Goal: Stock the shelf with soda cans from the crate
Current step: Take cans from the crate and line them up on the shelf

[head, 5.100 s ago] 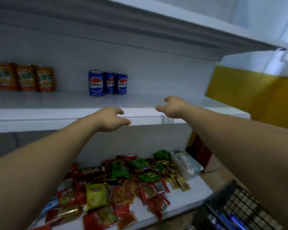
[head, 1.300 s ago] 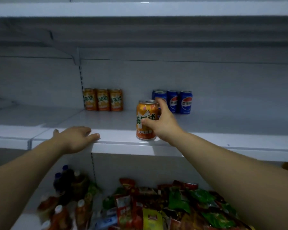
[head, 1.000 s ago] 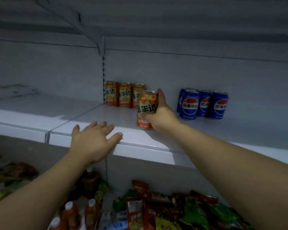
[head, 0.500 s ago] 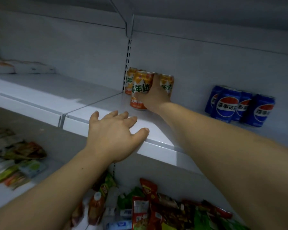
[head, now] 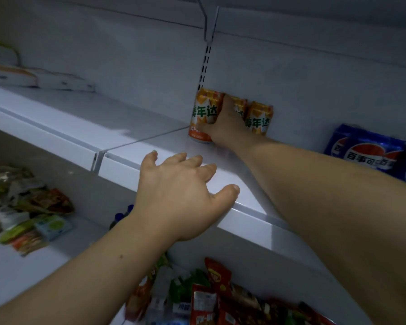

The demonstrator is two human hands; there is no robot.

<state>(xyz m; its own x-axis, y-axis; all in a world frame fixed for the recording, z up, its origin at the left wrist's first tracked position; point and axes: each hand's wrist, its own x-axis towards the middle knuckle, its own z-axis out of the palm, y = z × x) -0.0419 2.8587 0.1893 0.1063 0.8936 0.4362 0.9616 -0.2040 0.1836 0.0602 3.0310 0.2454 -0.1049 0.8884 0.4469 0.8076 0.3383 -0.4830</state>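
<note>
Orange soda can (head: 203, 118) upright on white shelf (head: 131, 127), clasped by right hand (head: 227, 127), just in front of orange cans (head: 259, 118) at back wall. Left hand (head: 181, 195) flat, fingers spread, on shelf's front edge. Blue Pepsi cans (head: 370, 148) farther right.

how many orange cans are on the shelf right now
3 visible: one held by the right hand at the front, one mostly hidden behind that hand, one at the right end. Another may be hidden behind the held can.

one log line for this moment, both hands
step: placing can | right hand: gripping orange can on shelf | left hand: open, flat on shelf edge
</note>
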